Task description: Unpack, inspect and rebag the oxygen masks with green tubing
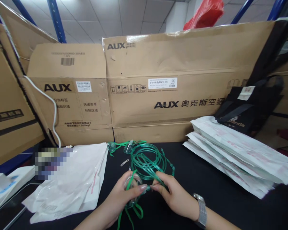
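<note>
Nearby, stacked pouches [230, 150], contents hidden; hands [122, 197] [179, 198] hold mask [137, 181], tubing [146, 161].

You have two hands over the worktop [158, 217], your left hand [118, 198] and your right hand [177, 196], and one watch [202, 209]. In hand you count one clear mask [136, 182]; beyond it, one coil of green tubing [147, 161]. Toward the worktop's far edge you have two more clear pieces [128, 147] with green straps, and one small strip [124, 162] nearer you. Along the right edge you can count at least three white packets [230, 150] in one stack, with one black bag [249, 108] by the far right corner. Near the left edge lies white packaging [74, 179], its number unclear to you. Behind the far edge you see three AUX logos [166, 104] on cardboard [132, 111].
</note>
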Motion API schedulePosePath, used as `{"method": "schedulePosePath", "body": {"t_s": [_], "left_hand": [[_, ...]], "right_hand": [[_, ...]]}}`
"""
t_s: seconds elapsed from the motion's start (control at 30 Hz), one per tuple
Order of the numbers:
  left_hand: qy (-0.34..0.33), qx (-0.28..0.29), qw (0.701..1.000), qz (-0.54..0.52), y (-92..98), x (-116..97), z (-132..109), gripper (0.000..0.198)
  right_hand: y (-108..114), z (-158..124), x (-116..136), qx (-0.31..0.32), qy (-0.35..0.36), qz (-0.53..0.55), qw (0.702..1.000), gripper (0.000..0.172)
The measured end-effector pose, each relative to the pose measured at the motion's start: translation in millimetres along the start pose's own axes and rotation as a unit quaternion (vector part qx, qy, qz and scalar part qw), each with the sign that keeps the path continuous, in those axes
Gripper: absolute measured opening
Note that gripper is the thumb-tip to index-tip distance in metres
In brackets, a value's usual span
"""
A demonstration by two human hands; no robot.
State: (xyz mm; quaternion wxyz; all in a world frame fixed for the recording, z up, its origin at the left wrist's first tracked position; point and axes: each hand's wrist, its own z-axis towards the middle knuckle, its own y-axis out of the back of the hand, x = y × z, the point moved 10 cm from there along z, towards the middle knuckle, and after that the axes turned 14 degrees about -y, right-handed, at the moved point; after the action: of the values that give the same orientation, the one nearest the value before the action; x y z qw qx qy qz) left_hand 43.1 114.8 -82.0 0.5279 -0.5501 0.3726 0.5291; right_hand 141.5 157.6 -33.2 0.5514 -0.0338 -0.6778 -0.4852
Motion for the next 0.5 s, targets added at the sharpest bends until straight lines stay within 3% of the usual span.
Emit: {"method": "schedulePosePath", "body": {"t_s": [0.5], "left_hand": [[0.022,-0.016,1.0,-0.014,1.3,4.4,-4.3,0.049]], "right_hand": [[-3.6,-1.1,4.0,0.015,0.007,-0.008,1.0,0.022]]}}
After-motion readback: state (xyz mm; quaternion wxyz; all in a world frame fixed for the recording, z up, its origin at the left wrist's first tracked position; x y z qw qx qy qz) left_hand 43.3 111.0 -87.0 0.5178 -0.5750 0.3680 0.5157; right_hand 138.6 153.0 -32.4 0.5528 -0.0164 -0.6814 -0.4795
